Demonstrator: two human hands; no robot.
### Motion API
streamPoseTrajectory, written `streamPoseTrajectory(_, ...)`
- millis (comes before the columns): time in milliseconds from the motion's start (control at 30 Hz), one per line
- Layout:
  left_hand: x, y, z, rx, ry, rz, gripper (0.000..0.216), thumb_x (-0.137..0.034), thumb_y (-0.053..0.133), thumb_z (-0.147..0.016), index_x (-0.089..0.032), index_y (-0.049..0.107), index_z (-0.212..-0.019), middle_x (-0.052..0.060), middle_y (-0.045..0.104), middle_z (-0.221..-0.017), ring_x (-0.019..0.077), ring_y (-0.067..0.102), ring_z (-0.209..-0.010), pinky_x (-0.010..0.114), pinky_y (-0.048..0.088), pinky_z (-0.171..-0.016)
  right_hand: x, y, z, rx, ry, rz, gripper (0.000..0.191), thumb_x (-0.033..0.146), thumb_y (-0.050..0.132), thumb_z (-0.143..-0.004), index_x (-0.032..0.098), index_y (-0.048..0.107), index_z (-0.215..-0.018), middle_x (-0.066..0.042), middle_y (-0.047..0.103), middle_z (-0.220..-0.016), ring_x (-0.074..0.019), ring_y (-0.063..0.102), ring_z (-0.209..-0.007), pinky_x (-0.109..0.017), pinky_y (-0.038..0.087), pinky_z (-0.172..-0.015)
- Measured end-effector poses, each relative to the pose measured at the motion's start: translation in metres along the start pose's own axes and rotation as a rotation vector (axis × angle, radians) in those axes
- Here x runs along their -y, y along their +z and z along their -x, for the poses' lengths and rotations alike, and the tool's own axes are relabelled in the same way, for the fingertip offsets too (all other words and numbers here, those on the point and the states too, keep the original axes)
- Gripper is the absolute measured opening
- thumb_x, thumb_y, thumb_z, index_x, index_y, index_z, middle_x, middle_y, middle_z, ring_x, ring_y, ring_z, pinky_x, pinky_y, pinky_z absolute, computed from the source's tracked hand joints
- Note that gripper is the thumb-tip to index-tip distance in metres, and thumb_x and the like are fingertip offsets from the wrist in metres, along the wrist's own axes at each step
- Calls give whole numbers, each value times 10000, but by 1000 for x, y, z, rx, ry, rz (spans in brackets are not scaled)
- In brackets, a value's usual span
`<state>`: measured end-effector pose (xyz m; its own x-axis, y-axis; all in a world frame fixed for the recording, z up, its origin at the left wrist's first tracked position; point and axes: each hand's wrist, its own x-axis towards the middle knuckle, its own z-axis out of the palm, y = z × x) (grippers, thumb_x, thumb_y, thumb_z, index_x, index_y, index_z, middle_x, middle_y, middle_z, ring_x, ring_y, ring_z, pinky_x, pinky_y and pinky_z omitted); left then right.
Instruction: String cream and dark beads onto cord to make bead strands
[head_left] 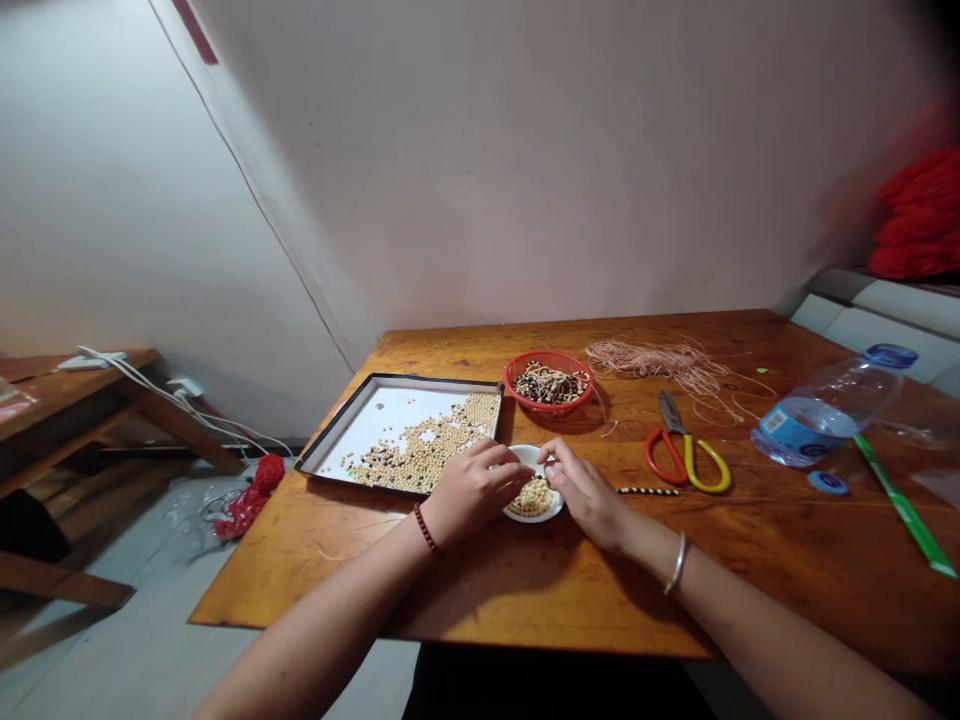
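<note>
Both left hand point(484, 482) and right hand point(589, 492) bend their fingers inward over a white dish point(535, 519) of pale beads point(532, 498), whether pinching one I can't tell, with a short strand point(649, 491) apparently strung beside them, more seemingly heaped in the red basket point(550, 408), and plenty of loose beads point(427, 448) left in the tray point(397, 405).

One head-worn view, near, facing forward and down over the table point(525, 595)
</note>
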<state>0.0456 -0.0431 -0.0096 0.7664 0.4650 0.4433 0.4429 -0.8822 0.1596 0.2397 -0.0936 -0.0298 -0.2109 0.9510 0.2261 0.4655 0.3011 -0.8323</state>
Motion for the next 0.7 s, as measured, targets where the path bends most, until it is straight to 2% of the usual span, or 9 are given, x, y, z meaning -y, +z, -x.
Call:
streamPoseTrajectory(167,-1,4,0,-56,-67,124,192,-316,524,-894,-227,684,-951,54,652,-857,172,525,-828,294,424,-755,1,0,-1,10,30,-66,130,308,341,-935,212,422,-970,61,467,-602,-120,410,-536,-239,290,-540)
streamPoseTrajectory(433,-1,1,-5,-81,-335,404,250,-408,632,-808,-169,635,-737,36,640,-765,148,547,-736,260,415,-692,-2,2,-3,34,72,-249,108,311,402,-914,211,417,-952,56,486,-628,-105,421,-538,-218,310,-525)
streamPoseTrajectory(567,1,0,-7,-61,-444,561,265,-419,641,-795,-158,648,-751,38,654,-774,142,573,-734,244,429,-674,-6,5,-3,26,97,-402,125,334,415,-905,216,406,-945,66,416,-612,-100,381,-532,-214,305,-517)
streamPoseTrajectory(700,3,0,-8,-30,-468,700,275,-421,604,-821,-153,664,-800,52,665,-848,152,590,-806,238,447,-695,-9,6,-5,15,120,-496,162,370,426,-895,216,402,-937,70,376,-596,-100,364,-530,-210,291,-502)
